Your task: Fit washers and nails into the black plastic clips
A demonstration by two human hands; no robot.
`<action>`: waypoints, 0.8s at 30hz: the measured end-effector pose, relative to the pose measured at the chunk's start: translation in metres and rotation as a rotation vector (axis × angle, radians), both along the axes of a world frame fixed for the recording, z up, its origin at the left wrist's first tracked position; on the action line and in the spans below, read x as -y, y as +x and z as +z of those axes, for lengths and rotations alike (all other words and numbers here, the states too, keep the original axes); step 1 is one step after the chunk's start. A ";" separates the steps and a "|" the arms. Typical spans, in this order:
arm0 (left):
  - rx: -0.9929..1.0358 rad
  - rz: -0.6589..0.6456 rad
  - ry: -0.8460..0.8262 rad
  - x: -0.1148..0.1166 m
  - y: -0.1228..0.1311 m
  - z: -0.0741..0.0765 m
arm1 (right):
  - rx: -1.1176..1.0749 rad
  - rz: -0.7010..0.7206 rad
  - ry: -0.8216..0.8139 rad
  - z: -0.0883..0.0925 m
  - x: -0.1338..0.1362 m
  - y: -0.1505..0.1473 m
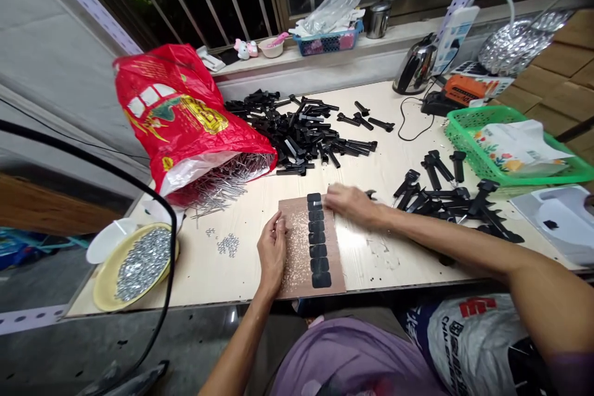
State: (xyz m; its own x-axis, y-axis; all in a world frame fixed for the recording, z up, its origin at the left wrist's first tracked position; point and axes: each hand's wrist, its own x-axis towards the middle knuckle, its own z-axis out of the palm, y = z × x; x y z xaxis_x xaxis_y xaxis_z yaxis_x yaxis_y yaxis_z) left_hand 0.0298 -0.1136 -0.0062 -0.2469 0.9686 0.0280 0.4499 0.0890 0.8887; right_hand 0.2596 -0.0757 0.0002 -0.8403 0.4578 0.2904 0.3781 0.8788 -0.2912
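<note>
A brown speckled board [297,253] lies near the table's front edge. Down its right side runs a column of black rounded-square pieces [318,250]. My left hand [273,252] grips the board's left edge, fingers bent and thumb near the surface. At the board's upper right, my right hand [346,203] is closed, its fingertips beside the upper black pieces. Whatever those fingers pinch is hidden. Just beyond that hand, the end of a metal wrench [370,194] shows. Left of the board is a small cluster of shiny metal bits [228,245].
Black plastic parts [301,130] are heaped at the back, with more black parts [445,201] on the right. A red bag [185,117] spills metal pins [216,182]. A yellow bowl [104,288] holds small metal pieces. A green basket [464,136] and steel kettle [414,66] stand right.
</note>
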 end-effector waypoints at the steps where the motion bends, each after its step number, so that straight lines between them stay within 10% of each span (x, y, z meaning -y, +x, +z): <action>1: -0.004 0.003 0.001 0.000 0.000 0.000 | 0.002 0.003 -0.014 0.000 -0.001 0.001; 24: -0.032 -0.012 0.042 0.001 0.002 0.000 | -0.083 -0.189 -0.260 -0.004 -0.039 0.018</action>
State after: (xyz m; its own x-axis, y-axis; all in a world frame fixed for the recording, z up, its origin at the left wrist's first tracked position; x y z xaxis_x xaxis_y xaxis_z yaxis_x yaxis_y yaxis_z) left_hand 0.0319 -0.1143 -0.0065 -0.2335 0.9693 0.0764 0.4792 0.0464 0.8765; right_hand 0.2773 -0.0370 -0.0036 -0.7120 0.6709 0.2074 0.4928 0.6878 -0.5329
